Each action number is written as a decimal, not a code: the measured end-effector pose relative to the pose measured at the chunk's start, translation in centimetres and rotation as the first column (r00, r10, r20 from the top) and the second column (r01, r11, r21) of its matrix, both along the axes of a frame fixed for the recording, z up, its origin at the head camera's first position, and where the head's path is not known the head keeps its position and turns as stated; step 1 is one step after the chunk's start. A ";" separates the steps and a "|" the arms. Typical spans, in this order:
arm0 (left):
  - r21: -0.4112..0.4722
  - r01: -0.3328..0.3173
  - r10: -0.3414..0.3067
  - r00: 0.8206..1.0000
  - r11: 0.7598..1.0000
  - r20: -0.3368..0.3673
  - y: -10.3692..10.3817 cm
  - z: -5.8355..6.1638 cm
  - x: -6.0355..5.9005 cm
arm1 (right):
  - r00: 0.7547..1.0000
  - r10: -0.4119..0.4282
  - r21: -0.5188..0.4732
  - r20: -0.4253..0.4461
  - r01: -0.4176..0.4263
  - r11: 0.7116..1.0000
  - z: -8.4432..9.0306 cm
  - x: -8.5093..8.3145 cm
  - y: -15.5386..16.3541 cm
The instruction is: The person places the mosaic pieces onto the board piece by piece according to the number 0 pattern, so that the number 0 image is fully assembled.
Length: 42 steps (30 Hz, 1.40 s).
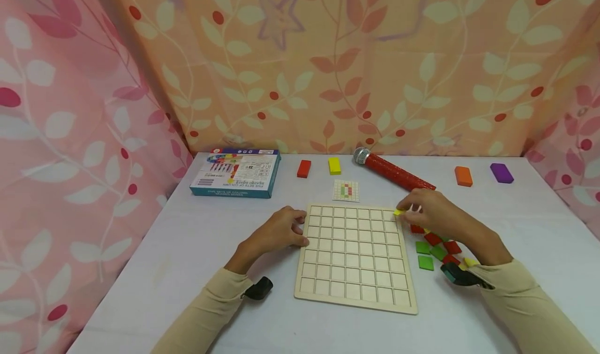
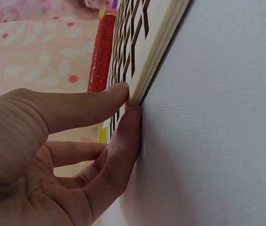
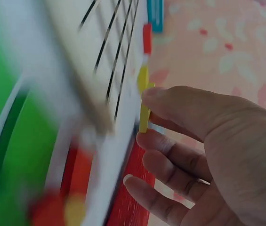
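- Right hand [image 1: 433, 212]: fingertips pinch a small yellow tile [image 1: 398, 212], held at the far right corner of the wooden grid board [image 1: 357, 255]. In the right wrist view the tile [image 3: 144, 115] stands on edge between thumb and forefinger, just off the board's rim.
- Key relation: the board's empty cells lie to the left of the pinched tile and nearer the person; the closest cells are those of the far right corner, directly beside the fingertips.
- Left hand [image 1: 281, 231]: fingers [image 2: 95, 106] and thumb press the board's left edge, bracing it flat on the white table [image 1: 515, 229].
- Loose tiles, red and green [image 1: 433, 247]: piled just right of the board, under the right forearm.
- Pattern card [image 1: 346, 190]: beyond the board's far edge.
- Red glitter microphone [image 1: 394, 171]: beyond the right hand, lying slantwise.
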<state>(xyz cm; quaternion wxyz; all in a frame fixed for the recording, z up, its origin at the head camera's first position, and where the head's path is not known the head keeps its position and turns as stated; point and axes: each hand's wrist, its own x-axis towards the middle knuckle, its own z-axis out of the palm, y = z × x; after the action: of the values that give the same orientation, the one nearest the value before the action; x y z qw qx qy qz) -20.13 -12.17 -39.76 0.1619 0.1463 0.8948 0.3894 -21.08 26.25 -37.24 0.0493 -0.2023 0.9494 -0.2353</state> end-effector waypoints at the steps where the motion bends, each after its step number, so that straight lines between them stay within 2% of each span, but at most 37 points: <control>1: 0.001 -0.001 0.001 1.000 1.000 0.002 0.0 0.0 0.0 | 1.000 0.019 -0.006 -0.005 -0.019 1.000 0.0 -0.2 -0.9; 8: -0.004 0.002 -0.002 1.000 1.000 0.005 0.1 -0.1 -0.1 | 0.988 0.148 -0.013 0.032 -0.148 0.989 -0.8 -2.0 -6.1; 13: -0.007 0.000 0.000 1.000 1.000 0.015 0.1 0.1 0.0 | 0.972 0.231 -0.041 0.037 -0.229 0.973 -1.0 -2.6 -9.2; 18: -0.024 0.009 -0.009 1.000 1.000 0.020 0.0 0.1 0.0 | 0.963 0.268 -0.027 0.038 -0.268 0.963 -1.1 -2.9 -11.3; 27: -0.031 0.012 -0.012 1.000 0.999 0.024 0.0 0.1 -0.1 | 0.956 0.289 0.016 0.047 -0.290 0.957 -1.2 -3.0 -12.6; 38: -0.016 -0.001 0.001 1.000 1.000 0.029 0.1 0.1 0.0 | 0.964 0.228 -0.007 0.136 -0.229 0.973 -1.0 -3.1 -12.4; 42: -0.016 -0.004 0.005 1.000 1.000 0.025 0.0 0.0 0.0 | 0.964 0.230 -0.016 0.136 -0.230 0.973 -1.1 -3.1 -12.3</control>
<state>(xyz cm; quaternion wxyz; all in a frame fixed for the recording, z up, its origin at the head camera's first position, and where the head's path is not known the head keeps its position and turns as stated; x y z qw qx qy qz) -20.13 -12.18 -39.73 0.1734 0.1380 0.8962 0.3844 -24.22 13.92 -38.34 0.1413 -0.2947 0.9137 -0.2415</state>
